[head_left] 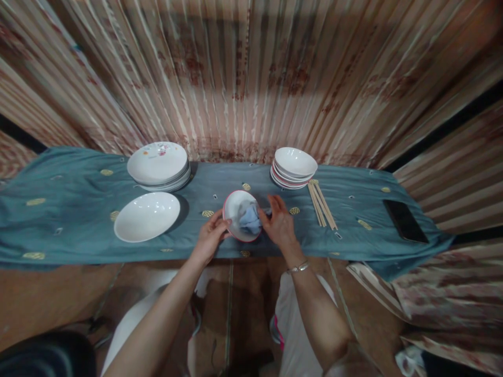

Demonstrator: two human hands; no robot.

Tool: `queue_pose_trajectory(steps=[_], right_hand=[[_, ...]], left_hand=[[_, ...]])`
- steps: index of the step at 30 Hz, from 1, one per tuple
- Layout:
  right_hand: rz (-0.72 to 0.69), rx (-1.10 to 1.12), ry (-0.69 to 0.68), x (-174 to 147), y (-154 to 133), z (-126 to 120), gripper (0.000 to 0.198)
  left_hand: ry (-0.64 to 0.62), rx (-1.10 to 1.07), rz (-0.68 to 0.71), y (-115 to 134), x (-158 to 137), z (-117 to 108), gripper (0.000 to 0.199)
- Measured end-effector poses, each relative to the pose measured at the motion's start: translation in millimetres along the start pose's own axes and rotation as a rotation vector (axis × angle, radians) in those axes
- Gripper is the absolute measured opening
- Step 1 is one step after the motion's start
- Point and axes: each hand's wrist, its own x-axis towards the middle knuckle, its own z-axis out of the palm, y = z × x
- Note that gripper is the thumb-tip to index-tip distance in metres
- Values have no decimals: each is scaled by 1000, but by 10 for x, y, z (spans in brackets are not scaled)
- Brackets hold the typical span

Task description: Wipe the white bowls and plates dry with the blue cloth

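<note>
I have the left hand [212, 231] gripping a round white, red-rimmed bowl [233, 208] over the teal-draped bench [223, 177], the right hand [280, 224] holding crumpled pale-blue cloth [251, 219] inside it. From here, reddish-brown marks [238, 65] on the pleated beige curtain [220, 125] are too blurred to read.

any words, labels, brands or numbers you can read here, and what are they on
None can be read.
Curtain: dark vertical marks that may be lettering, too blurred to read.
Tablecloth: small pale marks among the yellow motifs, too small to tell whether they hold text.
Red-rimmed bowl: no lettering visible.
Dark phone-like slab: no readable text.
</note>
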Motion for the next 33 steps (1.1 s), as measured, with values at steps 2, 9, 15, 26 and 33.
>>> queue_pose_trajectory(steps=[2,9,15,26,33], right_hand=[[2,-60,32,-5,-28,-17,47],[-85,2,-146,-46,-96,-110,31],[-56,70,-286,-96,-96,-63,34],[-275,-85,-258,-64,-143,-2,38],[-298,-61,-428,-89,-244,-12,39]], left_hand=[[-9,-4,0,-8,4,-2,75],[-22,-21,-3,-56,44,-36,78],[-21,-33,5,-75,59,-27,80],[-26,31,11,-79,51,-21,87],[42,-18,65,-125,105,-23,65]])
